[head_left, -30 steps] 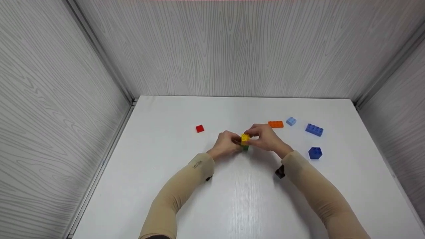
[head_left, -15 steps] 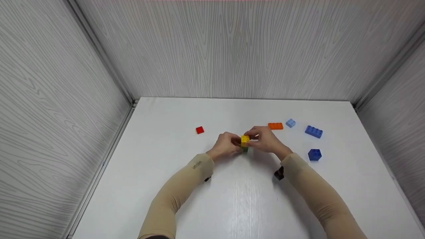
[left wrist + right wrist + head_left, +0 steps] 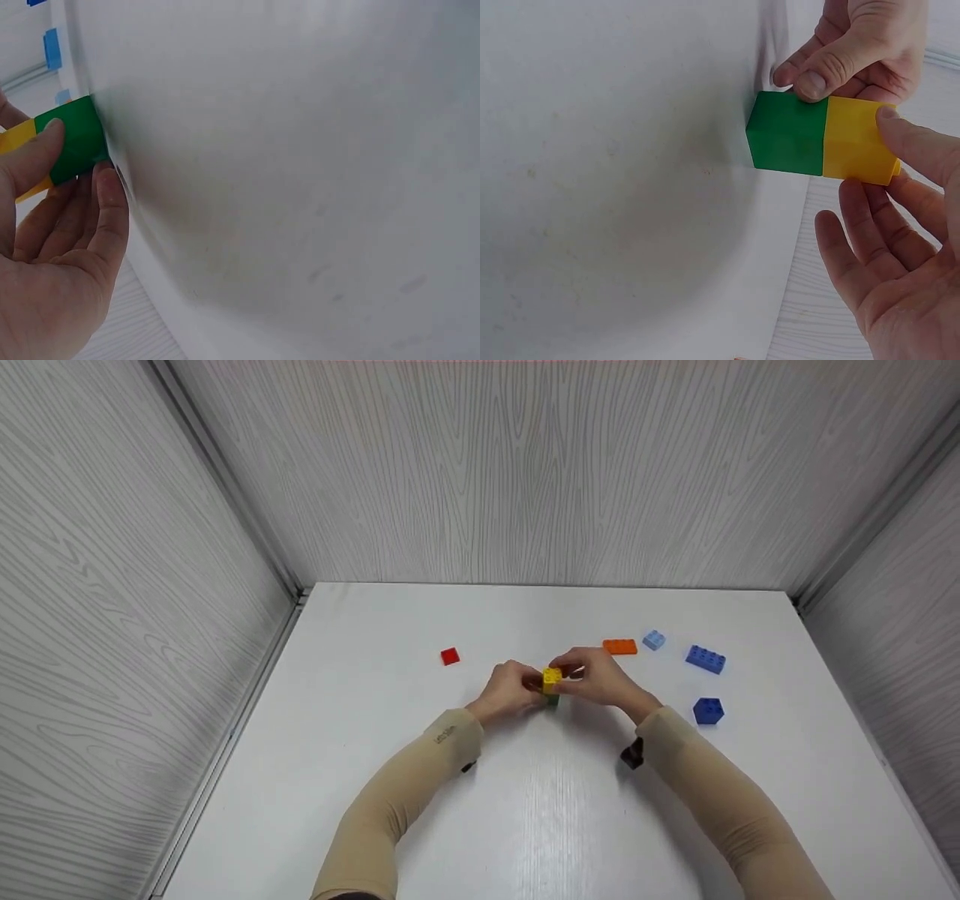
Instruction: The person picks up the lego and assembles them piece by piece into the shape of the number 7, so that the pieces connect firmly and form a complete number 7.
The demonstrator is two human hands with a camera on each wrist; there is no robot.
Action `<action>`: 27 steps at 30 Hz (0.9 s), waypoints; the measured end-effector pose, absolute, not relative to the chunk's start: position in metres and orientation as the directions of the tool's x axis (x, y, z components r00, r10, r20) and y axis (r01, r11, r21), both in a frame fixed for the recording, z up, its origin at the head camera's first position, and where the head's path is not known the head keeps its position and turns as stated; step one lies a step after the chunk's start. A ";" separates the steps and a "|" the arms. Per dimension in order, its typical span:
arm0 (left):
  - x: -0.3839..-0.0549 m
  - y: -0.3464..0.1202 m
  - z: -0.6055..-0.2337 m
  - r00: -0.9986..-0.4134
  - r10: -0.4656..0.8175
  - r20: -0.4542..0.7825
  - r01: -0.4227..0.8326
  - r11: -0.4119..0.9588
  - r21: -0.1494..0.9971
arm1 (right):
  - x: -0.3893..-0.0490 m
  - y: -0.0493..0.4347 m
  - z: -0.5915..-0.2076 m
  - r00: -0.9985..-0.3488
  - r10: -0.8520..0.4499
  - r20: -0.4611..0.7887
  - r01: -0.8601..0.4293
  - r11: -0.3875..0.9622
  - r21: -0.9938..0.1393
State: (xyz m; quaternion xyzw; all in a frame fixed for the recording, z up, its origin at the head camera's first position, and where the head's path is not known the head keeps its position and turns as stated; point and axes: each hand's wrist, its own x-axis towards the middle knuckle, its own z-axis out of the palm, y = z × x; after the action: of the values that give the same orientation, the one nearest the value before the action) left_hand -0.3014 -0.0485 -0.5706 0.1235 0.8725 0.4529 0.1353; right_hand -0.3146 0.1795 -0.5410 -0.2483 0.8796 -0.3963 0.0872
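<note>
Near the middle of the table, a yellow block (image 3: 552, 680) with studs on top sits directly on a green block (image 3: 553, 700). In the right wrist view the green block (image 3: 787, 133) and yellow block (image 3: 859, 141) meet face to face, with no gap showing. My left hand (image 3: 510, 690) grips the green block low down, its thumb on the side, as the left wrist view also shows. From the right, my right hand (image 3: 600, 676) pinches the yellow block between thumb and fingers. The green block's base is at the table surface.
A flat red piece (image 3: 450, 656) lies left of the hands. Beyond the right hand are an orange brick (image 3: 619, 646), a small light blue brick (image 3: 654, 640), a longer blue brick (image 3: 706, 659) and a dark blue block (image 3: 709, 710). Grey panels (image 3: 517, 472) enclose the white table (image 3: 375, 622).
The table and everything on it sit slightly lower in the head view. Both hands keep their hold on the stacked blocks.
</note>
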 end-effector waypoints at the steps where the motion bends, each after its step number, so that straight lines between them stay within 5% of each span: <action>1: -0.301 -0.048 -0.571 -0.933 0.340 -0.120 0.099 0.562 0.821 | -0.314 0.180 -0.541 -0.859 -0.510 0.046 -0.373 0.561 -0.739; 27: -0.298 -0.045 -0.569 -0.936 0.302 -0.180 0.034 0.587 0.809 | -0.310 0.244 -0.510 -0.841 -0.540 0.011 -0.415 0.633 -0.653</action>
State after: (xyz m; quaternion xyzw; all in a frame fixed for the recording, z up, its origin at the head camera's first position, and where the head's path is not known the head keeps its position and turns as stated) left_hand -0.2978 -0.0449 -0.5695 0.0959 0.8778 0.4444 0.1509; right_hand -0.3098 0.2436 -0.5097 -0.2657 0.8988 -0.3359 0.0931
